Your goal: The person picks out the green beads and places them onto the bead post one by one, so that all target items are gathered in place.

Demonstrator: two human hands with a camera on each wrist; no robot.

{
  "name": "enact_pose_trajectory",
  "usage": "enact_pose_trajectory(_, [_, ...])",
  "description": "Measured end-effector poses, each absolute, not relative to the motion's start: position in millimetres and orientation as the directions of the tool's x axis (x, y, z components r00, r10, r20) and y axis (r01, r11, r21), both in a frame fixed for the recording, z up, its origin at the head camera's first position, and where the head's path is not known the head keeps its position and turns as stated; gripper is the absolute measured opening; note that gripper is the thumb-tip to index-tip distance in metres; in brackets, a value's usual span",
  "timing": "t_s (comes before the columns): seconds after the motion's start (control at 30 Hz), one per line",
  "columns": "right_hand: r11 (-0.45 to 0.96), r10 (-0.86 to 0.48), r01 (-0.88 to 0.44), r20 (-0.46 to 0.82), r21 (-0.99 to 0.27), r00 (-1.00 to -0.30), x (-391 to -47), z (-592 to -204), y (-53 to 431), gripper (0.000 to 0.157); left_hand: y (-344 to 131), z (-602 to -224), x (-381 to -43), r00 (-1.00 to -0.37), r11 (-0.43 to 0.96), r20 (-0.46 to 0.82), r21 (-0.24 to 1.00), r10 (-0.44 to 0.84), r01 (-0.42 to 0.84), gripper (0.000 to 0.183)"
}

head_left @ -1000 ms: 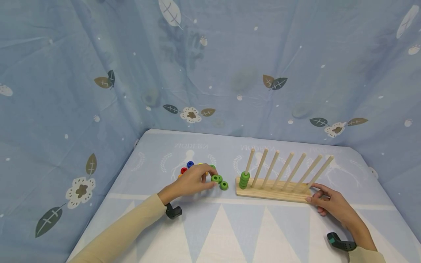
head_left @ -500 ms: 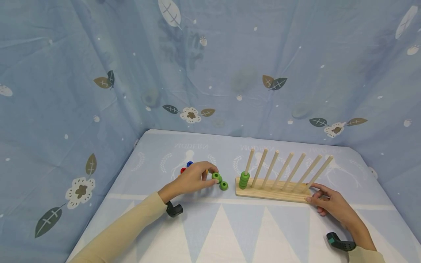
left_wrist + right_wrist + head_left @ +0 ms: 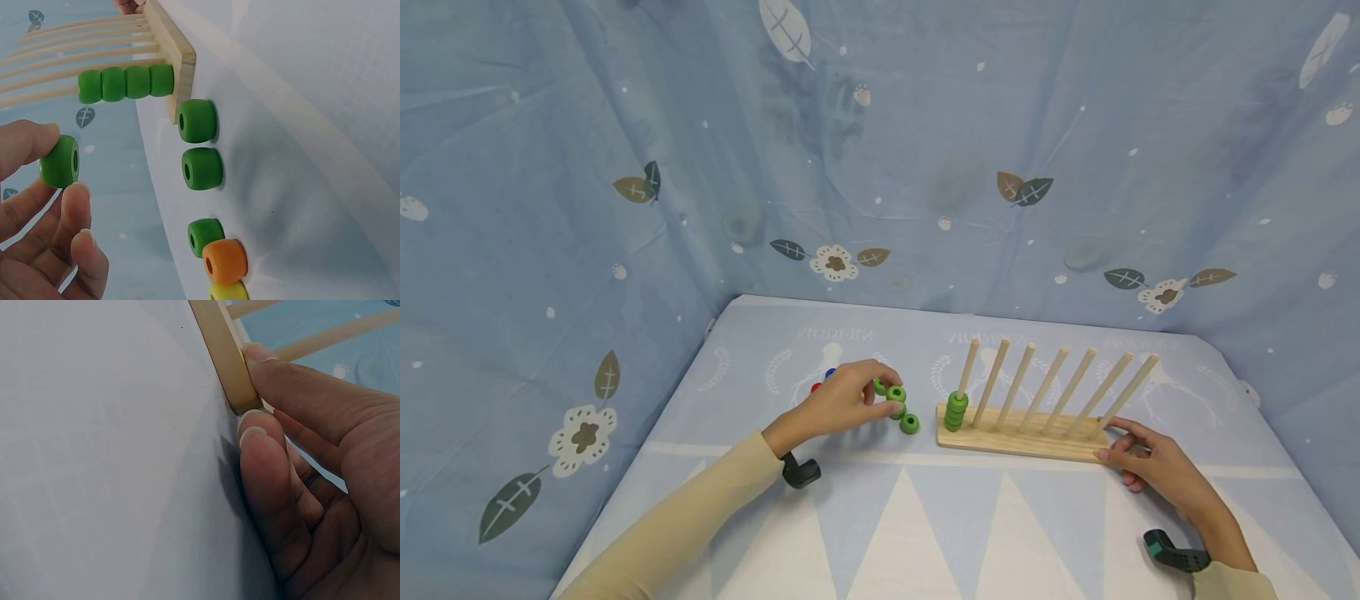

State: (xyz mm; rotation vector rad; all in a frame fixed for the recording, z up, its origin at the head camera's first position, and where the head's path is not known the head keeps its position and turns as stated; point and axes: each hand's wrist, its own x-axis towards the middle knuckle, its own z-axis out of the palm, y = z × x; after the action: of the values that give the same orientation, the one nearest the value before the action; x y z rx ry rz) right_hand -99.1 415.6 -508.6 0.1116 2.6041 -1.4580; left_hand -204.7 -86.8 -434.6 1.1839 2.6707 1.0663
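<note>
My left hand [image 3: 842, 400] pinches a green wooden bead [image 3: 57, 161] between thumb and fingers, raised above the table in the left wrist view. Two loose green beads, the nearer one [image 3: 199, 121] and another [image 3: 204, 169], sit below it. To the right stands a wooden peg rack [image 3: 1022, 443] with several upright pegs. Its leftmost peg carries a stack of green beads [image 3: 956, 412]; the other pegs are bare. At the rack's right end, my right hand [image 3: 1161, 467] grips the base, thumb on top and fingers curled by the end.
Another green bead [image 3: 204, 236], an orange bead [image 3: 226, 262] and a yellow bead [image 3: 229, 292] lie in a cluster. Behind my left hand, a blue bead [image 3: 830, 372] and a red bead [image 3: 817, 387] partly show. A patterned cloth covers the table [image 3: 985, 533], and fabric walls surround it.
My left hand has lifted slightly up and away with the pinched green bead, rising off the loose ones. The right hand and rack have stayed put.
</note>
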Motion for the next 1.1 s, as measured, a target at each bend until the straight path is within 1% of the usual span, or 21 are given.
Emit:
enact_pose_trajectory(0.43, [0.522,-0.013,0.147,-0.18,-0.84,-0.984,-98.7,-506.5,414.2,0.077,-85.5,-430.5,-209.0,-0.682,0.429,0.285,0.601,0.673,0.674,0.028])
enact_pose_trajectory(1.1, [0.519,0.004,0.181,-0.209,-0.835,-0.978,-99.4,-505.7,412.6,0.079,-80.8,-417.2,-211.2,-0.671,0.416,0.33,0.583,0.664,0.698,0.027])
